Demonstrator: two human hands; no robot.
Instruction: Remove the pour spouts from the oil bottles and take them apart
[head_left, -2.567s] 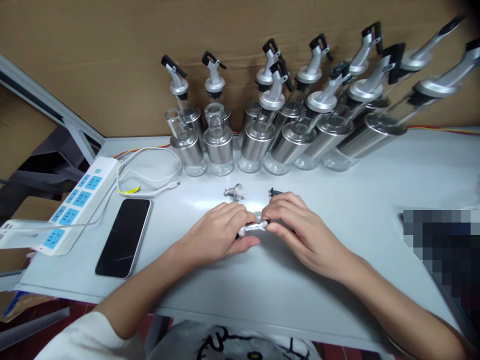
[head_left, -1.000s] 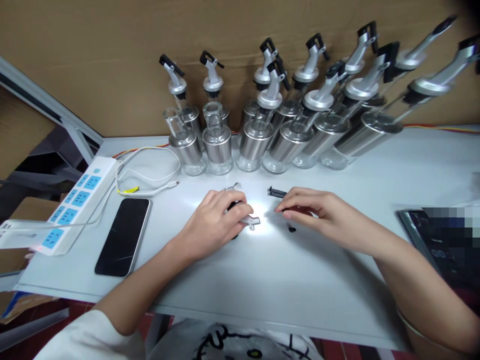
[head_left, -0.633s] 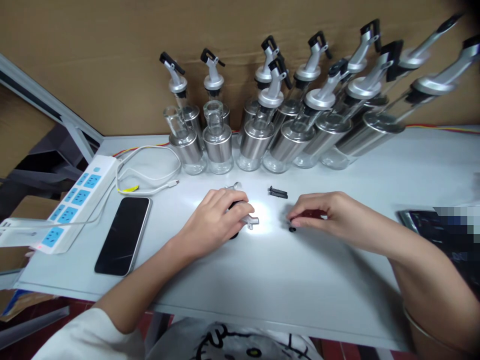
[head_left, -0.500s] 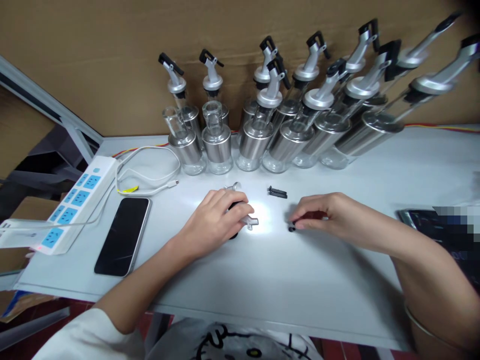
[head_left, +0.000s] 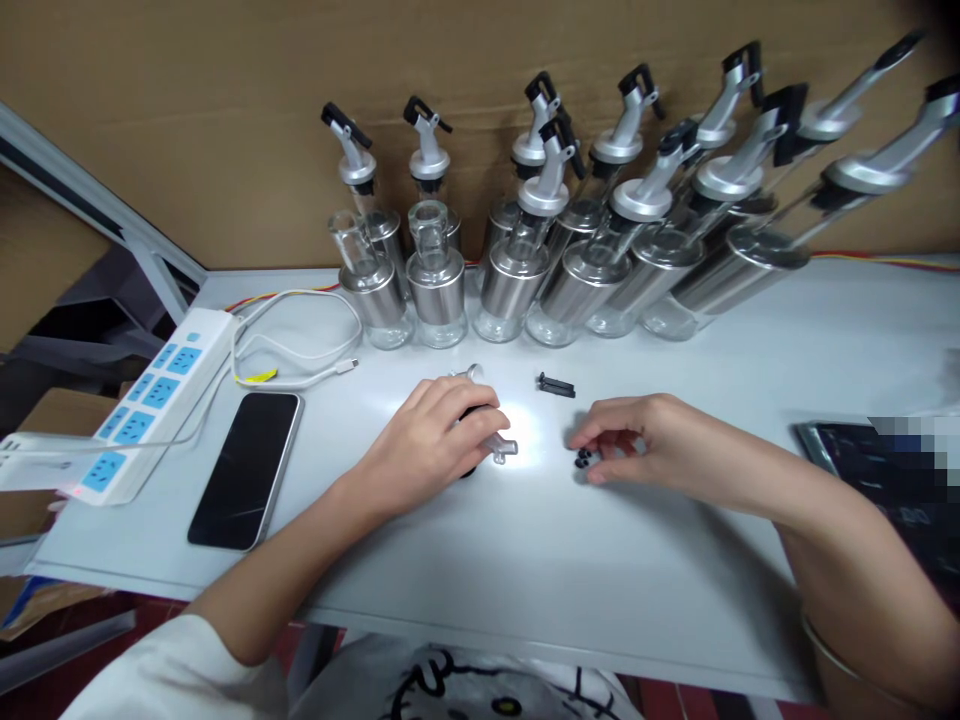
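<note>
My left hand point(head_left: 431, 435) is curled, fingers closed over a silver pourer spout point(head_left: 504, 448) on the white table. Its tip pokes out to the right of my fingers, and black edges show beneath them. Another silver piece point(head_left: 472, 373) peeks out just behind the knuckles, mostly hidden. Over to the right, my right hand point(head_left: 630, 440) has thumb and forefinger parted. Small black parts point(head_left: 583, 458) lie on the table at its fingertips. A pair of slim black levers point(head_left: 556, 385) rests behind, between the two hands.
Glass bottles with steel sleeves point(head_left: 514, 290) line the back, most topped with pourers; two front-left ones have bare necks point(head_left: 429, 225). At left are a phone point(head_left: 245, 470), a power strip point(head_left: 154, 400) and a white cable point(head_left: 300, 380). A dark packet point(head_left: 847, 450) lies at right.
My right thumb and forefinger have spread from a pinch, letting go of a small black part on the table. My left hand stays in place on the spout.
</note>
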